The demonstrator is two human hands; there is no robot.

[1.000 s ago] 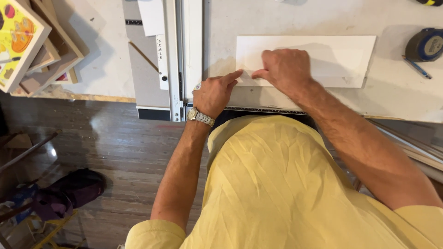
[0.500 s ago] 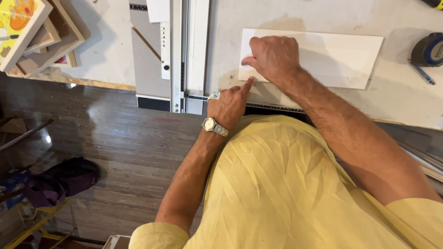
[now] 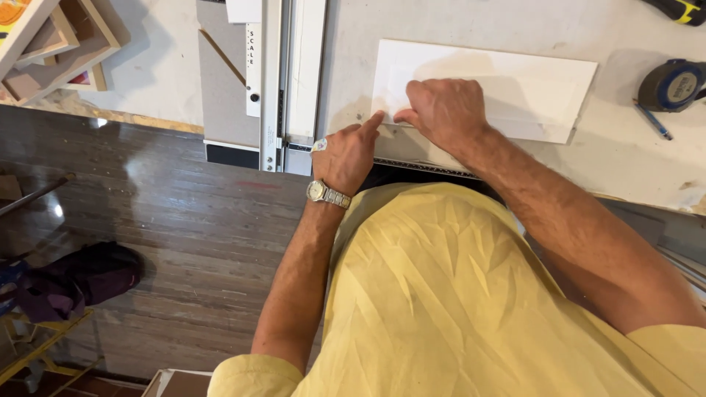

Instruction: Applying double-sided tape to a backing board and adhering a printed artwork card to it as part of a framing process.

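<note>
A white rectangular board (image 3: 529, 84) lies flat on the pale workbench (image 3: 610, 154). My right hand (image 3: 441, 110) rests on the board's near left part, fingers curled and pressing down on it. My left hand (image 3: 351, 151), with a wristwatch and a ring, points its index finger at the board's near left corner, fingertip touching the edge. A metal ruler strip (image 3: 423, 167) runs along the bench's near edge just under both hands.
A long cutter rail with a scale (image 3: 283, 81) stands left of the board over a grey mat (image 3: 220, 88). Wooden frames (image 3: 51, 44) sit at far left. A blue tape measure (image 3: 673, 84) and a pen (image 3: 653, 121) lie at right. Dark wood floor (image 3: 169, 235) below.
The view has shifted slightly. My right hand slid a little toward the board's near edge, and my left index finger stays at the board's corner.
</note>
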